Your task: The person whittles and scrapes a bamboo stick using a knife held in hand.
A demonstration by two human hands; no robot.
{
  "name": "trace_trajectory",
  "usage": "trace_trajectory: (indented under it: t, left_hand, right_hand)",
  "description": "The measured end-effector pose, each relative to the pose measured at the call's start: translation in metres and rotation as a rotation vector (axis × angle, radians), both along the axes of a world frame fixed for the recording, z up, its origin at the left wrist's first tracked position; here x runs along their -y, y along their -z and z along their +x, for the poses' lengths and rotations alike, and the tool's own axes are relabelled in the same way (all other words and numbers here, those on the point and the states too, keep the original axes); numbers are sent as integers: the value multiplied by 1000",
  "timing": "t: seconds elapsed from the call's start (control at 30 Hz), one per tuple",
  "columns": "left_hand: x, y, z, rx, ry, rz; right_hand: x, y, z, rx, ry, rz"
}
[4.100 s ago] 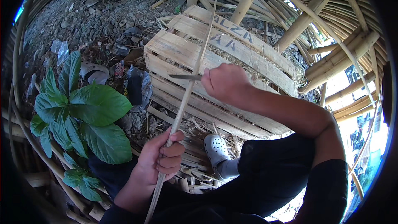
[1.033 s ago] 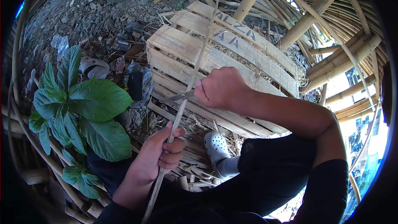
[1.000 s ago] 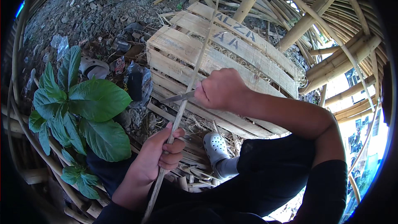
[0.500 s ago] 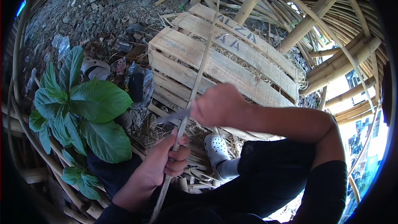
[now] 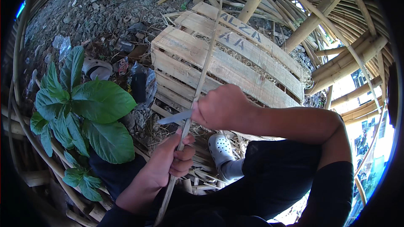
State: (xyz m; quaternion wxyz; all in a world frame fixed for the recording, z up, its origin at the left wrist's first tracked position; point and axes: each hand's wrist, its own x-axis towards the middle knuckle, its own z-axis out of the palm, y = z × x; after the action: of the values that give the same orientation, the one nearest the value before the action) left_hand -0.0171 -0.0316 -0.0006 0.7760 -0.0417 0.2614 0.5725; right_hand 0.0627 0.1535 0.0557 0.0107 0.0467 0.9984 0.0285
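A long, thin bamboo strip runs slantwise from my lap up over a slatted wooden crate. Low on the strip, my left hand is closed around it, thumb lying along its side. My right hand is closed on a knife, a little higher up. The knife's grey blade points left and lies across the strip, just above my left thumb. The handle is hidden inside my right fist.
A leafy green plant grows close on my left. My foot in a pale clog rests by the crate, with another clog behind the plant. Bamboo poles stand behind the crate. Rubble and plastic scraps cover the ground.
The knife blade, blurred before, is now sharp in view. My right hand stays almost in place, and my left hand has shifted very slightly right, still gripping the strip.
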Motion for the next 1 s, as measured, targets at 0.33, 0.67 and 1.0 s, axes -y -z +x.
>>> trace_trajectory:
  t: [0.33,0.67,1.0]
  left_hand:
    - [1,3,-1,-20,19,28]
    - [4,-1,3,-8,4,-21]
    - [1,-6,8,-97,31,-43]
  right_hand:
    - [-33,-9,-13,80,90,167]
    - [-10,-5,1,206,83,103]
    - [-37,5,-1,37,111,149]
